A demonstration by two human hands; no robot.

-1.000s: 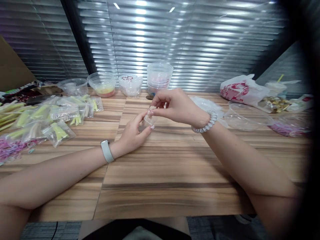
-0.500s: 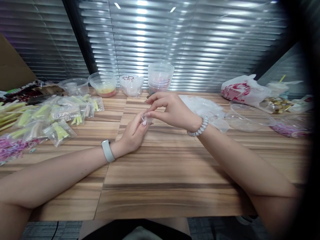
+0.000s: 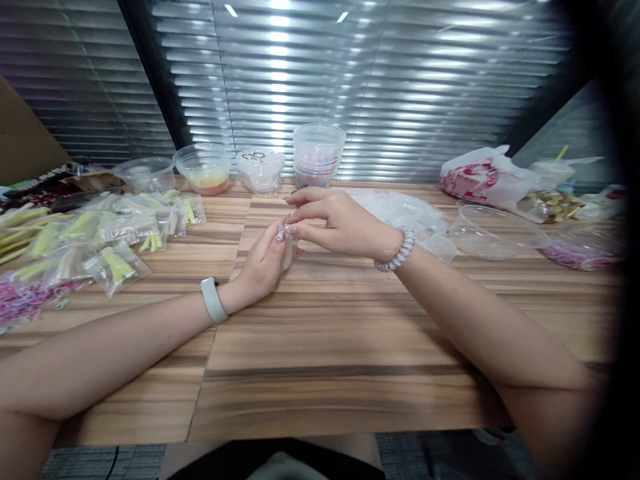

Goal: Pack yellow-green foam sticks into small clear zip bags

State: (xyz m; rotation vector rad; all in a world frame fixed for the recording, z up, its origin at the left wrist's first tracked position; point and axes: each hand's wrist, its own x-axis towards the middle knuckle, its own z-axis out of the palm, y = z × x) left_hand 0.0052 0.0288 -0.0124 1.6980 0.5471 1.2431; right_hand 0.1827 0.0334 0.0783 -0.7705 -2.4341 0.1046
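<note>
Our left hand [image 3: 260, 267] and right hand [image 3: 343, 223] meet fingertip to fingertip, both pinching a tiny clear bag [image 3: 289, 250] between them, with the left heel down on the table [image 3: 350, 347]. Just past our right wrist there's a pile [image 3: 405, 210] of empty bags, and cups [image 3: 319, 153] are stacked beyond the fingers. Filled packets [image 3: 117, 263] are spread well out past our left hand.

The table [image 3: 350, 347] is streaky wood grain, matt and smooth. The far tubs [image 3: 318, 143] and left sachets [image 3: 117, 263] are clear glossy plastic. The central pouch [image 3: 289, 248] is thin clear film.
</note>
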